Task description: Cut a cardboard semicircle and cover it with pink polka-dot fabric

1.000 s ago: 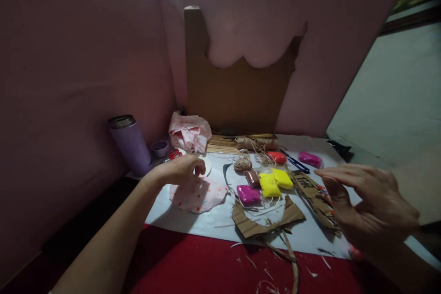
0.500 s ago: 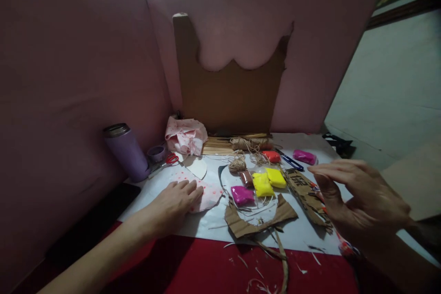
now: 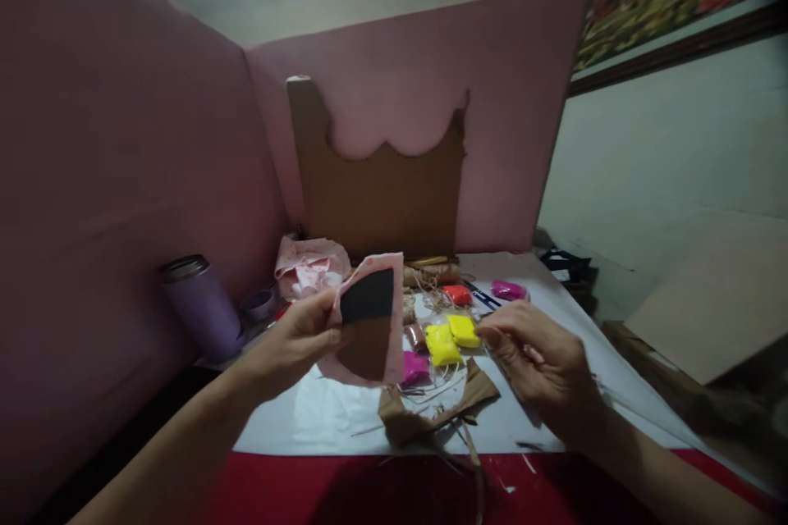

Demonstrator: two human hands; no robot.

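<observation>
My left hand [image 3: 308, 336] grips the left edge of a pink fabric piece [image 3: 397, 295], raised off the table. On the fabric's near face lies a cardboard piece [image 3: 368, 344], black in its upper part and brown below, with a fabric margin around it. To the right, my right hand [image 3: 538, 353] is closed, thumb and fingers pressed together; anything between them is too small to make out. It is apart from the fabric, and its fingertips appear beside a yellow packet [image 3: 463, 330]. Another yellow packet [image 3: 443, 346] and a magenta packet [image 3: 415, 367] lie between the hands.
Torn cardboard scraps [image 3: 431, 418] lie near the white sheet's front edge. Behind are a red packet [image 3: 457, 294], a blue cutter [image 3: 483, 299] and crumpled pink cloth [image 3: 311, 267]. A purple tumbler [image 3: 203, 312] stands left; a cut cardboard panel [image 3: 382, 205] leans behind.
My left hand has lifted the pink fabric off the table, bringing its cardboard-covered side into view. My right hand has moved left, toward the fabric. The camera view has tilted upward and right.
</observation>
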